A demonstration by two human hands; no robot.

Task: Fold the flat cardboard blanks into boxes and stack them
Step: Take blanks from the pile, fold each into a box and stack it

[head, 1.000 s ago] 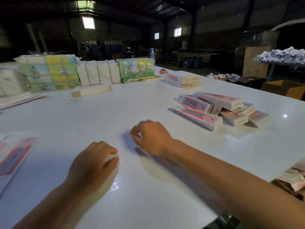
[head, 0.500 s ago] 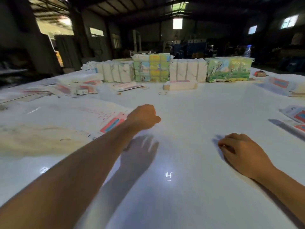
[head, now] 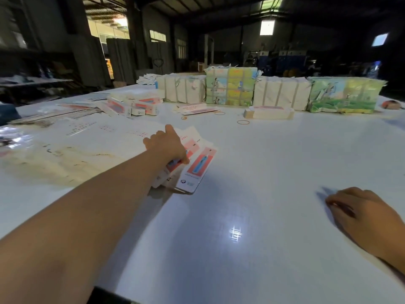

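Your left hand (head: 166, 145) has reached the flat blanks (head: 197, 163), fingers gripping them; lift just one. Right hand (head: 359, 212) rests loosely curled, empty.

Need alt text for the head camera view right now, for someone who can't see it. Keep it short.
The person's left hand reaches across the white table and grips a fanned bunch of flat pink-printed cardboard blanks, while the right hand rests on the table, holding nothing. Wrapped bundles line the far edge, with folded boxes at far left.
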